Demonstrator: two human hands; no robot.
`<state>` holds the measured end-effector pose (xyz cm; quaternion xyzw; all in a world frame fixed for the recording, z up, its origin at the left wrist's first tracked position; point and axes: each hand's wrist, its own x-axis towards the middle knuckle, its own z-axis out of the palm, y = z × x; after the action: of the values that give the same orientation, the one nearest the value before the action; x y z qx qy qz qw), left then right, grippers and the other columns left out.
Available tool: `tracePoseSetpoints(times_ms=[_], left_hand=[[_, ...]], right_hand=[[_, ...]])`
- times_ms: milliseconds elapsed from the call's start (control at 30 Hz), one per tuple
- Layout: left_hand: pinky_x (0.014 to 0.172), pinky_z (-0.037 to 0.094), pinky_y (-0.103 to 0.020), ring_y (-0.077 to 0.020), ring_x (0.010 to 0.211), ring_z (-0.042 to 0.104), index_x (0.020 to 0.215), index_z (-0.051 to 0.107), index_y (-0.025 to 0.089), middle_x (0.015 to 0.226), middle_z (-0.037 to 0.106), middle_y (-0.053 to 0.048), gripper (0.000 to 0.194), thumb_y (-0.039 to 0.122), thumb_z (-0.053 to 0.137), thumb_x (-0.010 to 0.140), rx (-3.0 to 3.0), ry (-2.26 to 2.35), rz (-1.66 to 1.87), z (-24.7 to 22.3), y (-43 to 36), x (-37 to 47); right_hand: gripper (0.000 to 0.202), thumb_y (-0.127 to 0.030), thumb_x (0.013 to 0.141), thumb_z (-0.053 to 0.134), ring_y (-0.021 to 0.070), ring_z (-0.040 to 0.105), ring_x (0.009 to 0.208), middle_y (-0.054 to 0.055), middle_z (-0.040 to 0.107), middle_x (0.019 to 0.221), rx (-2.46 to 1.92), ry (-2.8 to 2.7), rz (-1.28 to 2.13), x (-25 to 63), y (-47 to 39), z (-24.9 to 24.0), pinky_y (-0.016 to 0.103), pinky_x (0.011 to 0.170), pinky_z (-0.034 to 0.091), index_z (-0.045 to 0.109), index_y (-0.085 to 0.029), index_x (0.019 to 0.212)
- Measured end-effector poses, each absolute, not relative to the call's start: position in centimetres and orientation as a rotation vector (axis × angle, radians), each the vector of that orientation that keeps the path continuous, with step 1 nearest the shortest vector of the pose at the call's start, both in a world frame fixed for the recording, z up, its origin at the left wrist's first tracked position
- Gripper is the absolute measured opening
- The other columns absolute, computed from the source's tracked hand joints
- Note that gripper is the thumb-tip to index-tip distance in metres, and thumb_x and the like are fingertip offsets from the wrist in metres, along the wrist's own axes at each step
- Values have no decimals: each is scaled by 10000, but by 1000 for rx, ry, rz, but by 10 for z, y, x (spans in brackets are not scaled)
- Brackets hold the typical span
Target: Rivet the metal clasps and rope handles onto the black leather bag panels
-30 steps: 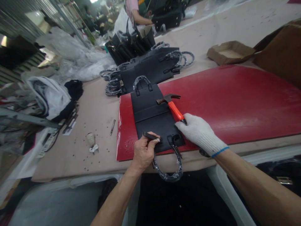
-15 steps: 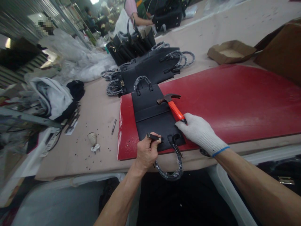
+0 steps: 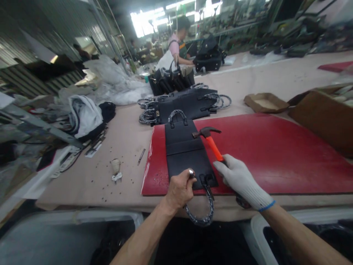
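Above a red mat (image 3: 264, 154), left hand (image 3: 178, 188) grips what may be a punch (image 3: 191, 172); gloved right hand (image 3: 242, 178) clasps a hammer (image 3: 214, 148).

Your right hand (image 3: 238, 176) grips a hammer (image 3: 214, 148); your left hand (image 3: 179, 188) holds a tool (image 3: 191, 172) over the black panel (image 3: 185, 160).

- pale table (image 3: 129, 134), dark specks (image 3: 105, 201) scattered at its left end
- red mat (image 3: 270, 158) near the front edge
- rod (image 3: 141, 156) and cone (image 3: 116, 166), left of the mat
- black panels (image 3: 184, 104), piled behind it
- tray (image 3: 266, 103) and box (image 3: 321, 119), right
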<state>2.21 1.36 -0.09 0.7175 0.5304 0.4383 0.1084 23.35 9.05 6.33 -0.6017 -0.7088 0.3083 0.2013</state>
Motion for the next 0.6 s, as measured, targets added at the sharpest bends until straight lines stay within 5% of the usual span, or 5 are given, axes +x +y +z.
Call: tracePoseSetpoints(times_ms=[200,400,600], left_hand=[[718,608,-294,-225,813,774,1037,604,215,896,761,-65,142,134,549,934,2067,1574,1248,-4,16,23],[723,597,-288,-215,793,764,995,606,224,868,751,-55,127,131,565,917,2038,1598,1267,-7,18,24],[745,590,-293,-220,814,763,1001,611,215,887,752,-67,134,121,567,917,2034,1568,1260,-7,19,24]], right_hand=[[283,-489,1002,464,181,618,592,-25,627,682,-1337,-1880,1035,250,52,131,300,570,478,577,-235,1051],[288,-467,978,456,228,637,573,28,645,637,-1381,-2258,587,262,31,150,327,527,414,521,-273,776],[258,-467,1017,418,208,606,473,6,617,585,-1263,-2199,328,259,16,166,311,484,406,550,-284,894]])
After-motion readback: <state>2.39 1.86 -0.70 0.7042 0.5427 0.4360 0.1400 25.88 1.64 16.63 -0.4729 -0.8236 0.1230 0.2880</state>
